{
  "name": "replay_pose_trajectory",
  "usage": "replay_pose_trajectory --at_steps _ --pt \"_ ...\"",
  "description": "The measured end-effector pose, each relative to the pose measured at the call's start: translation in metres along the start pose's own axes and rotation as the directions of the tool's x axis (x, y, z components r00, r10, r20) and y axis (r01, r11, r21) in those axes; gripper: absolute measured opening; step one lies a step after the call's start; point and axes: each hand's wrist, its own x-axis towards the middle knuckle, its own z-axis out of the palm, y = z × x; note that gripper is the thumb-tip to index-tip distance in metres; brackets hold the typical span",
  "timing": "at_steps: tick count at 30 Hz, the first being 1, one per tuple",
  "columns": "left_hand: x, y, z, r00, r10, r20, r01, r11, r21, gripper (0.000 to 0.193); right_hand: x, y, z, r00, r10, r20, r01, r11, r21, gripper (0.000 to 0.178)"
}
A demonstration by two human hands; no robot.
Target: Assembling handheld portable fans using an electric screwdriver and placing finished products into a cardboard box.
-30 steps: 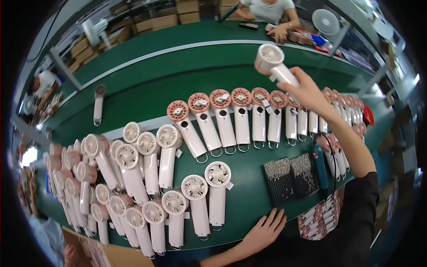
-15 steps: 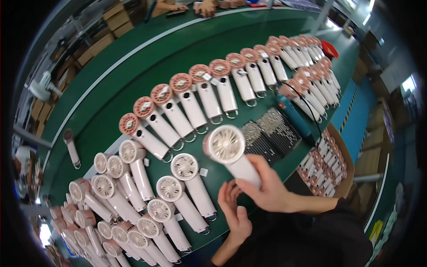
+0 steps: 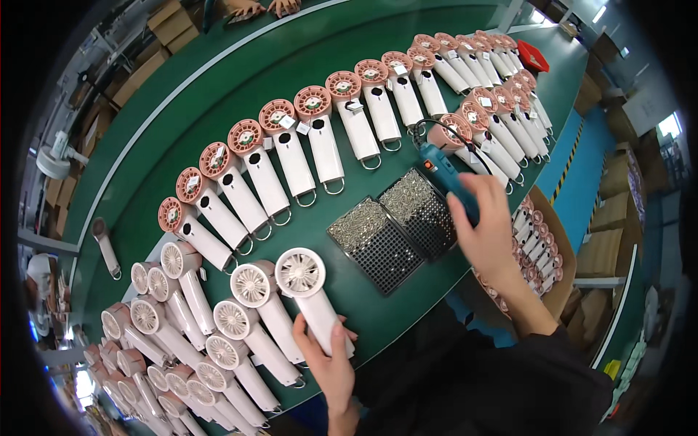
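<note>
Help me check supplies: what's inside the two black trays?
Small metallic pieces lie heaped over the far part of both black trays, with gridded holes showing nearer. Whatever lies beneath the heaps is covered.

factory workshop: green bench (image 3: 345, 280), many fans (image 3: 294, 161)

I see L hand (image 3: 331, 363) low, fingers (image 3: 300, 333) & thumb clasped; R hand (image 3: 483, 229) farther fwd, fingers bent, wrist bare.
</note>
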Motion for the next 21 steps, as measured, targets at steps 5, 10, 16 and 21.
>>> replay_pose_trajectory --at_steps 5,10,16,21 --pt "0.009 0.006 0.007 0.998 -0.059 0.004 0.059 0.998 0.038 0.049 0.006 0.039 0.001 0.951 0.194 0.242 -0.183 0.981 -0.068 0.037" --pt "0.019 0.015 0.012 0.982 -0.179 -0.056 0.187 0.962 0.202 0.055 0.012 0.044 0.007 0.882 0.308 0.356 -0.345 0.937 0.044 0.037" --pt "0.018 0.023 0.021 0.991 -0.111 -0.078 0.136 0.806 0.576 0.061 0.003 0.06 -0.038 0.847 0.5 0.179 -0.493 0.615 0.615 0.032" --pt "0.029 0.03 0.031 0.998 0.057 -0.002 -0.03 0.549 0.835 0.058 -0.006 0.05 -0.043 0.872 0.453 -0.187 -0.109 0.552 0.827 0.032"
